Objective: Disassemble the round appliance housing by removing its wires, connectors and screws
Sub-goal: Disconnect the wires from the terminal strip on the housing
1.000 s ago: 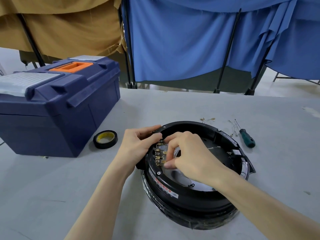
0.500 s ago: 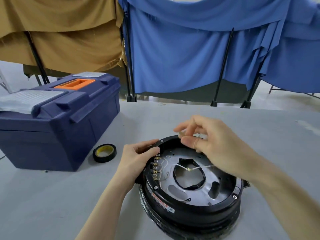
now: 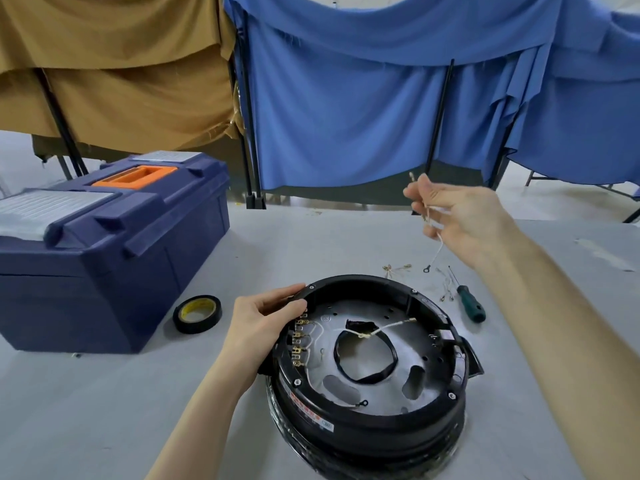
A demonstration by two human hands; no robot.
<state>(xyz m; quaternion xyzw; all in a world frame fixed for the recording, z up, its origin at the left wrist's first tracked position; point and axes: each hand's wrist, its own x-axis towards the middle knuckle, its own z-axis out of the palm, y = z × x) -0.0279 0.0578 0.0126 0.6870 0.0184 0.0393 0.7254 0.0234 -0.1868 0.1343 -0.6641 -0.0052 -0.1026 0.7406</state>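
Grey matte table (image 3: 104, 410), backed by hanging cloth: tan drape (image 3: 121, 81) far left, blue drape (image 3: 346, 116) far centre and right.

- Toolbox (image 3: 114, 258), navy plastic, orange handle (image 3: 135, 176), on the left.
- Tape roll (image 3: 195, 328), black with a yellow core, lying flat near the toolbox.
- Round appliance housing (image 3: 367, 427), near centre: glossy black plastic ring with a silver perforated plate (image 3: 381, 396) inside, brass terminals (image 3: 298, 341) in a row along its left inner edge, and a white knotted wire (image 3: 381, 329) across the central opening. The red rim label (image 3: 308, 414) is too small to read.
- Left hand (image 3: 256, 327) grips the housing's left rim.
- Right hand (image 3: 464, 220), raised beyond the housing, pinches a thin white ring-terminal lead (image 3: 437, 249).
- Screwdriver (image 3: 471, 308) with a green handle, and loose connectors (image 3: 396, 268), lie on the table just beyond the housing.
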